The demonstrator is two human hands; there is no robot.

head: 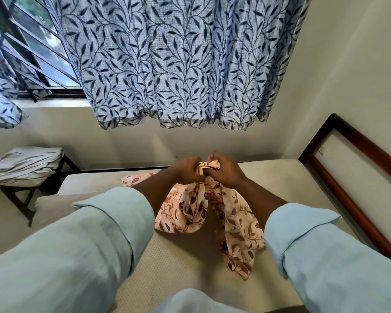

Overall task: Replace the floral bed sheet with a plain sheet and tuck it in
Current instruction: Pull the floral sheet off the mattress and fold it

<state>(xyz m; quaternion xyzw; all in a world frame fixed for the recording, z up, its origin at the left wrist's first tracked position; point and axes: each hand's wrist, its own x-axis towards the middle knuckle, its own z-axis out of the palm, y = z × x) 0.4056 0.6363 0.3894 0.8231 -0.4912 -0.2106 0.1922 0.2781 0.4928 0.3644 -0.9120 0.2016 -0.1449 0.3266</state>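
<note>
- Your left hand (187, 170) and right hand (226, 171) are both curled tight around the bunched top of the floral sheet (190, 213). The knuckles are close together and no finger is loose.
- The sheet hangs below your fists in two loose tails that trail onto the bare mattress (190, 265). The longer tail runs toward you on the right, and a small corner lies flat behind your left wrist.
- You appear to be gathering the sheet into a bundle to take it off the bed. Draw the tails up into the bunch a length at a time before you lift, so nothing drags or snags on the wooden bed frame (352, 177) to your right.
- Hold the bunch in one fist while the other reaches down for the next length. Releasing both would likely let it spill open.
- The folded plain sheet (25, 164) sits on a small dark stand (20, 196) well off to your left, beside the bed. Put the floral bundle down away from it.
</note>
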